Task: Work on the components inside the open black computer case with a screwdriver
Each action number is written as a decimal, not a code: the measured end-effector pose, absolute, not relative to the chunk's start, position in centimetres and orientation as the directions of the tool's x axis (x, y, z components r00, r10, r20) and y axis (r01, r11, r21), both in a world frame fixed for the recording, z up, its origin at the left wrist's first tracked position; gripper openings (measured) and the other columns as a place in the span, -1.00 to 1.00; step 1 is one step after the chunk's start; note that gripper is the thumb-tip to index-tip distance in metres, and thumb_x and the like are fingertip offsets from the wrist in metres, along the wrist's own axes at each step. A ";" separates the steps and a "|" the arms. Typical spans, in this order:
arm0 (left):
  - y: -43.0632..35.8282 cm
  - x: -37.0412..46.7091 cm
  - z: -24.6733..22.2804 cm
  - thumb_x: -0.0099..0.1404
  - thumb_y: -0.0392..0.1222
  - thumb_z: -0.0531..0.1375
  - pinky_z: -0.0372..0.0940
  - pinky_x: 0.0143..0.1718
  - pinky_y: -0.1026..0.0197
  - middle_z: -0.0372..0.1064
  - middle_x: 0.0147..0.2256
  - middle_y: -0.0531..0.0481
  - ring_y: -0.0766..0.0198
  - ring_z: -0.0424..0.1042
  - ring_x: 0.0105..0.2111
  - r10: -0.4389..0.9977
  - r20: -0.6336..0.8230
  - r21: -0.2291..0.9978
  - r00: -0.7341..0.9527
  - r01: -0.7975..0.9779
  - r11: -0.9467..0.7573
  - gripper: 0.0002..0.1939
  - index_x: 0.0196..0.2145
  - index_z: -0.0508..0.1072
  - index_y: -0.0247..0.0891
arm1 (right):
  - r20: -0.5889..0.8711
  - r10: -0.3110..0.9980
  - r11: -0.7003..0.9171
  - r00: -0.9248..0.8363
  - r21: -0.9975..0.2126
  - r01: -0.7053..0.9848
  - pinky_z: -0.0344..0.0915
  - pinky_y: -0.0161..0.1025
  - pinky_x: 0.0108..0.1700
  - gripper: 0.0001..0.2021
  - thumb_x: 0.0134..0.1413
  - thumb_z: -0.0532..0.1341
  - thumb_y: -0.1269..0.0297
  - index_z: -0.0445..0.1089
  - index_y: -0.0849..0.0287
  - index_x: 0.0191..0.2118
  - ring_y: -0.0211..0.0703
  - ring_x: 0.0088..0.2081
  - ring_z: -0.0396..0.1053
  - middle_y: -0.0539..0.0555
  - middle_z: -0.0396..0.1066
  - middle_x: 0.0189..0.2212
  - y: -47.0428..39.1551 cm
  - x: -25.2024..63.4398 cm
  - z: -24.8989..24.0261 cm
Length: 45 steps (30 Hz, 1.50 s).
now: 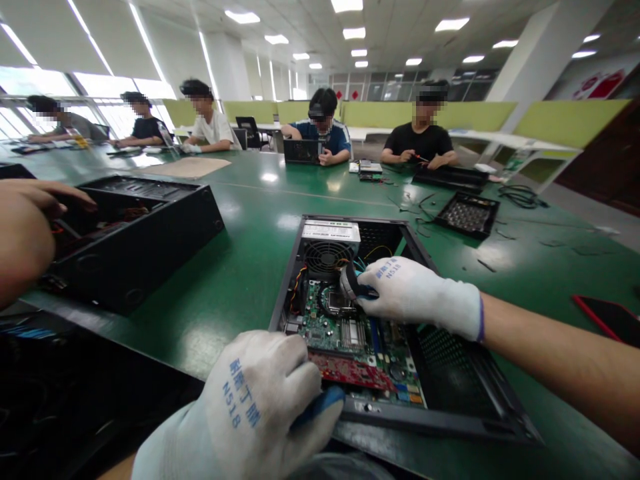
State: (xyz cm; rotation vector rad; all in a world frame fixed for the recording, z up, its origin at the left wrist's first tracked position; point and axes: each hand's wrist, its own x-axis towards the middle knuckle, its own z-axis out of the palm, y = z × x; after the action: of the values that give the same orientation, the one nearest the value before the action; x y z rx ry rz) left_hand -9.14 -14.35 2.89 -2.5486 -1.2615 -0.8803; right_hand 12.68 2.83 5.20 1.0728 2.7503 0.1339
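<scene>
An open black computer case (440,421) lies on the green table in front of me. Inside it are a green motherboard (313,330), a red expansion card (350,371) and a power supply (330,233) with a fan grille. My right hand (400,290), in a white glove, pinches a round silver-and-black CPU cooler (349,283), tilted above the processor socket (339,301). My gloved left hand (265,400) is closed on the case's near left corner beside the red card, its fingertips partly hidden.
Another person's bare hand (45,197) reaches over a second black case (150,247) on the left. A red-edged black object (607,319) lies at right. Across the table, several people work near a black tray-like part (467,215) and coiled cables (523,195).
</scene>
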 end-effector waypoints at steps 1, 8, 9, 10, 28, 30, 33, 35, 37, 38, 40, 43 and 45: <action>-14.4 -9.2 2.9 0.38 -0.15 0.21 -0.10 -0.47 0.07 0.23 -0.47 0.07 0.26 0.19 -0.54 0.680 0.568 0.109 0.464 0.776 -0.621 -0.74 -0.46 0.30 -0.17 | -0.130 0.683 0.730 -0.719 0.165 0.664 0.30 -0.19 -0.24 -0.68 0.22 0.14 0.05 0.56 0.14 -0.28 0.03 -0.26 0.57 0.18 0.61 -0.32 2.8 12.8 5.2; -14.5 -9.2 2.7 0.39 -0.13 0.20 -0.09 -0.46 0.07 0.23 -0.47 0.06 0.25 0.21 -0.53 0.695 0.565 0.126 0.445 0.786 -0.605 -0.72 -0.48 0.29 -0.16 | -0.060 0.788 0.613 -0.612 0.152 0.775 0.32 -0.17 -0.26 -0.73 0.19 0.14 0.11 0.51 0.15 -0.28 0.04 -0.27 0.58 0.20 0.61 -0.32 1.8 12.5 5.1; -14.5 -9.2 2.7 0.39 -0.14 0.20 -0.09 -0.46 0.07 0.23 -0.47 0.06 0.25 0.20 -0.53 0.694 0.568 0.127 0.443 0.785 -0.606 -0.72 -0.48 0.29 -0.16 | -0.064 0.794 0.607 -0.605 0.151 0.780 0.32 -0.16 -0.25 -0.72 0.21 0.13 0.10 0.51 0.14 -0.27 0.05 -0.26 0.58 0.20 0.61 -0.31 1.8 12.7 5.1; -14.5 -9.1 2.7 0.40 -0.14 0.20 -0.09 -0.46 0.07 0.23 -0.48 0.06 0.25 0.20 -0.53 0.693 0.570 0.128 0.442 0.785 -0.607 -0.72 -0.48 0.29 -0.17 | -0.064 0.795 0.606 -0.604 0.153 0.781 0.33 -0.16 -0.24 -0.71 0.22 0.12 0.08 0.51 0.14 -0.26 0.06 -0.24 0.59 0.21 0.62 -0.30 1.7 12.9 5.0; -14.7 -9.0 3.2 0.39 -0.17 0.20 -0.07 -0.47 0.09 0.25 -0.47 0.05 0.24 0.21 -0.52 0.716 0.538 0.140 0.444 0.791 -0.596 -0.78 -0.44 0.35 -0.15 | -0.170 0.798 0.591 -0.579 0.415 0.692 0.34 -0.06 -0.15 -0.75 0.22 0.16 0.38 0.58 0.21 -0.13 0.14 -0.13 0.59 0.29 0.63 -0.17 5.2 13.3 5.6; -14.7 -9.1 3.2 0.39 -0.16 0.20 -0.06 -0.47 0.09 0.26 -0.47 0.05 0.23 0.21 -0.52 0.713 0.541 0.138 0.447 0.789 -0.599 -0.78 -0.43 0.36 -0.15 | -0.190 0.790 0.600 -0.582 0.433 0.673 0.32 -0.05 -0.12 -0.75 0.25 0.16 0.37 0.59 0.19 -0.11 0.13 -0.10 0.57 0.27 0.63 -0.16 6.1 13.1 5.5; -14.6 -9.2 3.3 0.40 -0.16 0.19 -0.04 -0.48 0.11 0.28 -0.47 0.04 0.24 0.23 -0.53 0.718 0.526 0.138 0.457 0.787 -0.602 -0.78 -0.44 0.37 -0.15 | -0.177 0.789 0.599 -0.588 0.430 0.675 0.29 -0.03 -0.08 -0.74 0.26 0.22 0.21 0.60 0.21 -0.11 0.17 -0.06 0.53 0.29 0.62 -0.14 6.7 13.4 5.5; -14.6 -9.3 3.5 0.40 -0.16 0.18 -0.01 -0.48 0.12 0.31 -0.46 0.03 0.24 0.25 -0.52 0.728 0.501 0.147 0.468 0.783 -0.604 -0.79 -0.42 0.39 -0.15 | -0.124 0.774 0.608 -0.621 0.419 0.674 0.27 -0.01 -0.05 -0.67 0.24 0.24 0.08 0.60 0.23 -0.12 0.21 -0.03 0.49 0.30 0.60 -0.14 6.5 13.9 5.6; -14.5 -9.3 3.8 0.40 -0.15 0.18 0.04 -0.49 0.14 0.34 -0.43 0.03 0.24 0.29 -0.51 0.746 0.468 0.173 0.474 0.779 -0.603 -0.83 -0.38 0.42 -0.14 | -0.034 0.758 0.610 -0.651 0.392 0.689 0.25 -0.01 -0.04 -0.60 0.25 0.22 -0.02 0.59 0.24 -0.13 0.22 -0.04 0.47 0.31 0.58 -0.15 5.9 14.7 5.7; -14.3 -9.3 4.0 0.40 -0.14 0.18 0.07 -0.49 0.15 0.35 -0.42 0.03 0.24 0.32 -0.50 0.757 0.448 0.191 0.475 0.777 -0.600 -0.85 -0.36 0.43 -0.13 | 0.014 0.753 0.607 -0.658 0.371 0.703 0.24 -0.02 -0.05 -0.57 0.27 0.20 -0.06 0.58 0.24 -0.13 0.21 -0.05 0.46 0.30 0.57 -0.16 5.6 15.1 5.7; -13.9 -9.1 4.6 0.40 -0.15 0.17 0.13 -0.49 0.16 0.35 -0.41 0.05 0.24 0.35 -0.48 0.783 0.401 0.222 0.475 0.779 -0.587 -0.89 -0.31 0.44 -0.13 | 0.096 0.749 0.602 -0.656 0.316 0.733 0.22 -0.05 -0.04 -0.54 0.32 0.15 -0.10 0.56 0.24 -0.12 0.17 -0.07 0.44 0.30 0.56 -0.15 4.7 16.1 5.8; -12.1 -8.4 5.5 0.41 -0.20 0.14 0.26 -0.41 0.16 0.37 -0.35 0.05 0.22 0.41 -0.42 0.814 0.287 0.232 0.505 0.788 -0.571 -0.92 -0.21 0.44 -0.13 | 0.223 0.731 0.607 -0.645 0.220 0.764 0.20 -0.07 -0.01 -0.51 0.36 0.10 -0.12 0.53 0.23 -0.10 0.13 -0.05 0.41 0.28 0.54 -0.14 3.7 17.6 5.6; -10.3 -7.9 5.9 0.41 -0.23 0.12 0.36 -0.27 0.13 0.41 -0.27 0.02 0.18 0.46 -0.31 0.816 0.203 0.204 0.542 0.792 -0.576 -0.87 -0.12 0.43 -0.15 | 0.291 0.722 0.612 -0.627 0.152 0.776 0.19 -0.09 0.01 -0.51 0.37 0.10 -0.13 0.52 0.23 -0.10 0.11 -0.05 0.40 0.25 0.53 -0.15 3.2 18.3 5.3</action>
State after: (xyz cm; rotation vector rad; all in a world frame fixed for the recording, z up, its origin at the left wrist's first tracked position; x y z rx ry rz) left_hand -7.86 -10.29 5.87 -2.8343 -1.4811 -0.4475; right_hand 18.28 3.20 5.29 1.4109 2.9985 0.4458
